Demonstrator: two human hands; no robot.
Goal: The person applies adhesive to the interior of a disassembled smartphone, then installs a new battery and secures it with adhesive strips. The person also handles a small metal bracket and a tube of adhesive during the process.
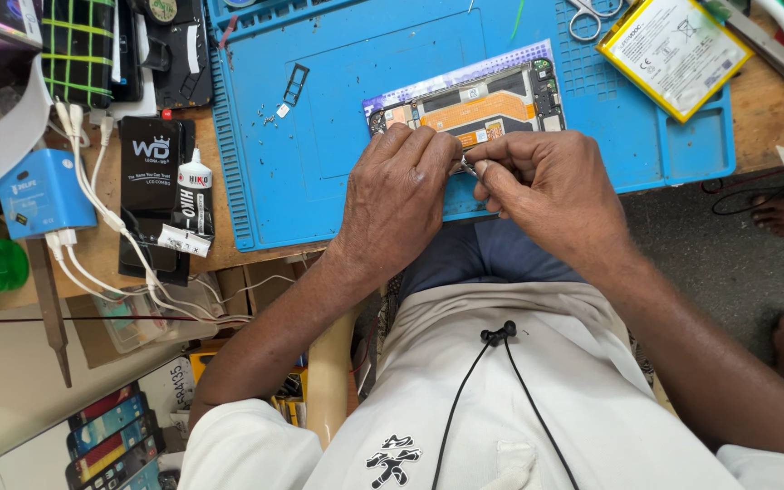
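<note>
An opened phone point(478, 104) lies on a blue work mat point(338, 163), its circuit board and orange flex cable exposed. My left hand point(401, 195) rests on the phone's near edge, fingers curled down over it. My right hand point(546, 186) is beside it, thumb and forefinger pinched on a small metal tool point(467, 166) whose tip sits between the two hands. What the tip touches is hidden by my fingers.
A yellow-edged battery point(673, 50) and scissors point(592, 14) lie at the mat's far right. Tiny screws point(265, 116) and a SIM tray point(296, 83) sit at its left. A glue bottle point(195, 172), black box point(149, 163), blue charger point(43, 192) with white cables stand left.
</note>
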